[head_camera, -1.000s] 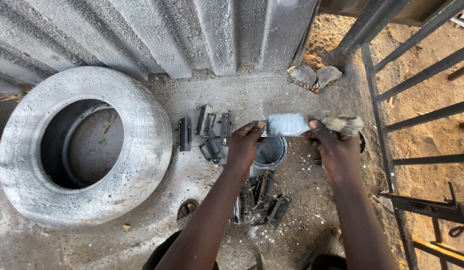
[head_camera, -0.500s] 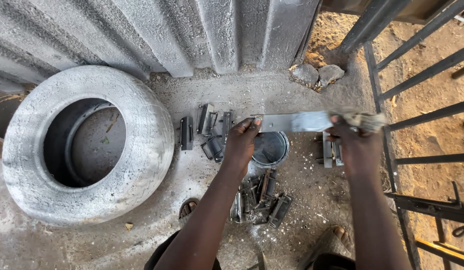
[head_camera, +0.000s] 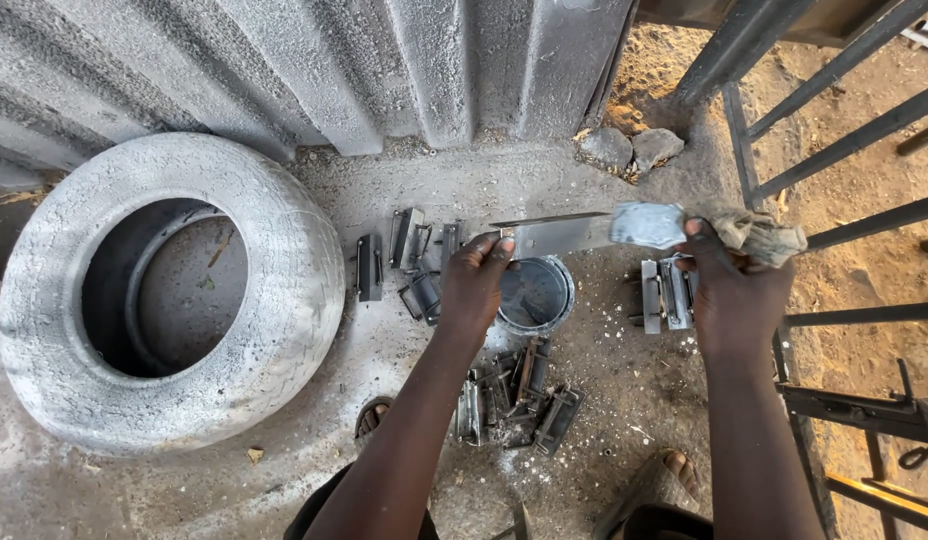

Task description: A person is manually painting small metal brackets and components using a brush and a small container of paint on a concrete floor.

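Note:
A flat grey metal strip is held level above a small round tin of dark liquid. My left hand pinches the strip's left end. At the strip's right end my right hand grips a dirty rag, which is folded over the metal. Small dark metal brackets lie on the ground left of the tin, more brackets lie under my right hand, and several brackets lie in a heap below the tin.
A dusty grey tyre lies flat on the left. Corrugated metal sheeting stands behind. Two stones sit at its foot. A dark metal bar frame rises on the right over sandy ground. My sandalled feet show below.
My right hand has slid the rag rightward along the strip, away from my left hand, baring more of the metal. My left hand has stayed over the tin.

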